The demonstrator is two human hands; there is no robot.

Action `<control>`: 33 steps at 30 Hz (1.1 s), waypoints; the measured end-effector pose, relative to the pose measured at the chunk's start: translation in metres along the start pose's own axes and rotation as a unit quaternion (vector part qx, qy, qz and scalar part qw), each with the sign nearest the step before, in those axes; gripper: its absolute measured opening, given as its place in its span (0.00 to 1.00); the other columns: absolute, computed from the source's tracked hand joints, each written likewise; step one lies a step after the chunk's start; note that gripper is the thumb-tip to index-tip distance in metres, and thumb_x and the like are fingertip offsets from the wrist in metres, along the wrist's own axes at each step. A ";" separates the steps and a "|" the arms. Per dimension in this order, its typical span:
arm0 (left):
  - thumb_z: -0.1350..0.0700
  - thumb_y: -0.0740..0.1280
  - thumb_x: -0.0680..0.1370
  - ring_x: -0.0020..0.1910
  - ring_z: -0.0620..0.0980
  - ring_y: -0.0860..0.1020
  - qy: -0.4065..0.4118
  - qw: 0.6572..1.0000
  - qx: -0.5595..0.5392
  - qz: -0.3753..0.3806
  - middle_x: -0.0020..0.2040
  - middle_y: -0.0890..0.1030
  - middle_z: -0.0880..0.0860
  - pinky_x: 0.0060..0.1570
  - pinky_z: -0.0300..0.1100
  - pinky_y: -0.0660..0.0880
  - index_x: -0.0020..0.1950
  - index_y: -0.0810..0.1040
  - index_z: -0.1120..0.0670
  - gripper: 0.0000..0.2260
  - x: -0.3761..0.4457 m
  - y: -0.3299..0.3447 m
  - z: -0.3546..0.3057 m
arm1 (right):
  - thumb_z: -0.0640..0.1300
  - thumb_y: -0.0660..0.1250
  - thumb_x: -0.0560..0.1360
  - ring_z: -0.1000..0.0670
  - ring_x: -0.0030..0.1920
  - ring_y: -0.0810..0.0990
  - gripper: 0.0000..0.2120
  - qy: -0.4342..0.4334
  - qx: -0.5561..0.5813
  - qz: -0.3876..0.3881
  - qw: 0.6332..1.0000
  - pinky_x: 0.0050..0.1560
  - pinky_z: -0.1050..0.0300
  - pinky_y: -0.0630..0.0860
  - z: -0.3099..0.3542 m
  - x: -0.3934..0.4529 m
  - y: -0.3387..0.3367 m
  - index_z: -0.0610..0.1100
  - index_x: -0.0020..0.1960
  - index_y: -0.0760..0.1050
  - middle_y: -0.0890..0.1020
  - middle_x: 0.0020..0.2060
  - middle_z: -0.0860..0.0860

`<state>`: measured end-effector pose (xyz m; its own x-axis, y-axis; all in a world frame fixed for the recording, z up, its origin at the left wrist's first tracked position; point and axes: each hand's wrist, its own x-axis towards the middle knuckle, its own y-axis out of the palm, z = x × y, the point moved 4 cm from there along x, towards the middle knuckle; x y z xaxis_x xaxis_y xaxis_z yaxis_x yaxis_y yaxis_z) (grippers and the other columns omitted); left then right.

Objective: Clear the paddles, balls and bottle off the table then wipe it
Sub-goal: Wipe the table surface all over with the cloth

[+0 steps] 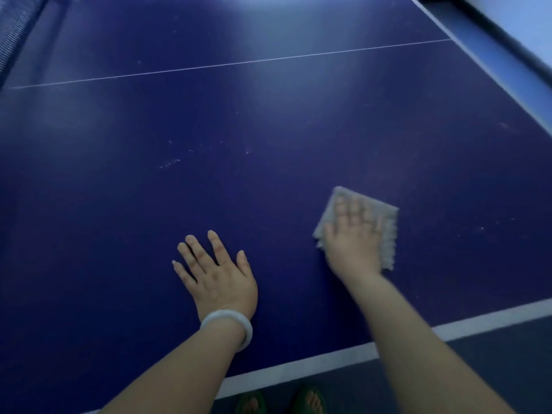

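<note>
One grey cloth (pixel 363 222) lies flat on the blue bench (pixel 209 144) near its white front edge. The right hand (pixel 354 237), blurred, apparently presses it with fingers spread. The left hand (pixel 216 271) rests palm-down beside it, fingers splayed, one pale bangle (pixel 228 327) on its wrist.
</note>
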<state>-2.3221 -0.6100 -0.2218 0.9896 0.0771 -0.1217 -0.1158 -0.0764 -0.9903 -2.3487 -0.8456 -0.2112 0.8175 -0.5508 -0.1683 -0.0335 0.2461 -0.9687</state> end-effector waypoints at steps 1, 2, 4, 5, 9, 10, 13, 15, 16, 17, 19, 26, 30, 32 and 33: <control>0.41 0.40 0.81 0.78 0.61 0.40 0.002 1.000 -0.001 0.001 0.79 0.42 0.63 0.75 0.60 0.40 0.80 0.42 0.55 0.31 0.000 0.000 0.000 | 0.54 0.44 0.83 0.45 0.79 0.37 0.29 -0.068 -0.007 -0.005 0.998 0.76 0.39 0.37 0.025 -0.023 0.008 0.48 0.80 0.39 0.41 0.79 0.48; 0.41 0.41 0.81 0.78 0.61 0.40 0.004 1.000 -0.003 0.002 0.79 0.42 0.63 0.75 0.60 0.40 0.80 0.42 0.55 0.31 -0.001 0.000 0.000 | 0.55 0.43 0.83 0.46 0.78 0.36 0.29 -0.129 -0.018 -0.008 0.991 0.76 0.40 0.37 0.045 -0.049 0.016 0.49 0.80 0.38 0.40 0.79 0.48; 0.42 0.41 0.81 0.78 0.62 0.40 0.008 1.000 -0.005 0.002 0.79 0.43 0.63 0.75 0.61 0.40 0.80 0.42 0.55 0.31 -0.002 0.000 0.000 | 0.55 0.44 0.83 0.46 0.79 0.39 0.29 -0.208 -0.023 -0.006 0.978 0.76 0.40 0.40 0.057 -0.098 0.027 0.49 0.80 0.43 0.44 0.80 0.48; 0.42 0.40 0.81 0.78 0.62 0.40 0.008 1.000 -0.004 0.002 0.79 0.43 0.63 0.75 0.61 0.41 0.80 0.42 0.55 0.31 -0.002 -0.001 0.001 | 0.55 0.45 0.83 0.47 0.79 0.42 0.28 -0.229 -0.012 -0.003 0.973 0.76 0.41 0.43 0.050 -0.113 0.028 0.48 0.81 0.46 0.47 0.80 0.48; 0.42 0.39 0.80 0.78 0.62 0.40 0.007 1.000 0.000 0.009 0.79 0.43 0.63 0.75 0.61 0.41 0.80 0.41 0.56 0.31 -0.002 -0.001 0.002 | 0.57 0.39 0.82 0.52 0.78 0.37 0.27 -0.189 -0.038 -0.006 0.981 0.77 0.46 0.38 -0.025 -0.097 0.012 0.52 0.79 0.38 0.45 0.80 0.52; 0.42 0.39 0.81 0.78 0.62 0.40 0.007 1.000 -0.002 0.010 0.79 0.43 0.64 0.75 0.61 0.41 0.80 0.41 0.56 0.31 -0.002 -0.001 0.001 | 0.57 0.38 0.82 0.53 0.77 0.35 0.27 -0.125 -0.025 -0.006 0.992 0.77 0.47 0.36 -0.047 -0.083 0.005 0.52 0.78 0.35 0.44 0.79 0.52; 0.42 0.40 0.81 0.78 0.63 0.40 0.006 1.000 -0.006 0.008 0.79 0.43 0.64 0.75 0.62 0.41 0.80 0.42 0.56 0.31 -0.002 -0.003 0.001 | 0.56 0.38 0.82 0.51 0.78 0.35 0.27 0.019 -0.014 -0.017 1.000 0.77 0.45 0.36 -0.082 -0.064 -0.005 0.51 0.78 0.34 0.40 0.79 0.51; 0.42 0.40 0.81 0.78 0.63 0.40 0.005 1.000 -0.015 0.012 0.79 0.43 0.64 0.75 0.62 0.41 0.80 0.42 0.56 0.31 -0.002 -0.004 0.000 | 0.57 0.37 0.82 0.50 0.78 0.35 0.28 0.029 -0.033 -0.025 0.999 0.77 0.45 0.34 -0.079 -0.069 -0.003 0.51 0.78 0.35 0.39 0.79 0.51; 0.42 0.40 0.81 0.78 0.63 0.40 0.007 1.000 -0.020 0.015 0.79 0.43 0.64 0.75 0.62 0.41 0.79 0.42 0.56 0.31 -0.002 -0.005 0.000 | 0.57 0.36 0.81 0.50 0.78 0.34 0.29 0.021 -0.036 -0.025 0.999 0.76 0.46 0.32 -0.076 -0.072 -0.002 0.51 0.79 0.35 0.39 0.79 0.51; 0.41 0.40 0.81 0.78 0.62 0.40 0.012 0.999 -0.025 0.018 0.79 0.42 0.64 0.75 0.62 0.40 0.80 0.42 0.56 0.31 -0.002 -0.005 0.000 | 0.58 0.35 0.79 0.50 0.78 0.34 0.30 0.013 -0.032 -0.021 0.999 0.76 0.47 0.31 -0.074 -0.074 -0.001 0.51 0.78 0.34 0.38 0.79 0.52; 0.41 0.41 0.81 0.78 0.62 0.39 0.025 0.999 -0.033 0.025 0.79 0.42 0.63 0.75 0.61 0.40 0.80 0.42 0.56 0.31 -0.003 -0.005 0.001 | 0.58 0.37 0.81 0.51 0.77 0.33 0.29 0.006 -0.018 -0.012 1.000 0.76 0.48 0.30 -0.075 -0.074 -0.004 0.52 0.78 0.34 0.38 0.79 0.52; 0.52 0.56 0.83 0.79 0.55 0.41 0.087 0.982 -0.168 0.024 0.80 0.46 0.58 0.77 0.51 0.38 0.79 0.54 0.56 0.26 -0.011 -0.015 -0.010 | 0.57 0.38 0.81 0.50 0.77 0.32 0.29 0.000 -0.031 -0.021 0.999 0.76 0.45 0.33 -0.077 -0.072 0.000 0.51 0.78 0.31 0.36 0.79 0.51; 0.52 0.55 0.83 0.79 0.52 0.41 0.184 0.961 -0.205 0.037 0.81 0.46 0.55 0.76 0.46 0.37 0.80 0.53 0.54 0.25 -0.044 -0.017 -0.077 | 0.58 0.31 0.79 0.50 0.77 0.31 0.29 -0.019 -0.035 -0.013 0.999 0.76 0.45 0.33 -0.080 -0.071 0.001 0.52 0.78 0.31 0.35 0.78 0.52; 0.49 0.51 0.84 0.79 0.54 0.38 0.156 0.970 -0.177 0.054 0.80 0.42 0.57 0.76 0.50 0.36 0.80 0.48 0.54 0.26 -0.055 -0.010 -0.110 | 0.59 0.30 0.77 0.50 0.77 0.31 0.31 -0.035 -0.030 -0.011 0.999 0.76 0.45 0.33 -0.081 -0.069 -0.001 0.52 0.78 0.31 0.35 0.78 0.52; 0.47 0.49 0.84 0.78 0.55 0.37 0.129 0.978 -0.153 0.060 0.80 0.39 0.58 0.76 0.52 0.36 0.80 0.44 0.55 0.27 -0.058 -0.006 -0.121 | 0.59 0.31 0.78 0.51 0.77 0.31 0.30 -0.042 -0.024 -0.010 0.999 0.76 0.45 0.33 -0.082 -0.069 -0.002 0.52 0.78 0.31 0.35 0.78 0.52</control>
<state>-2.3687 -0.7345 -0.2005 0.9634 -0.2014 -0.1767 -0.2413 -0.3655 -0.8990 -2.4522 -0.8738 -0.2128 0.8637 -0.4855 -0.1350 -0.0433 0.1955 -0.9797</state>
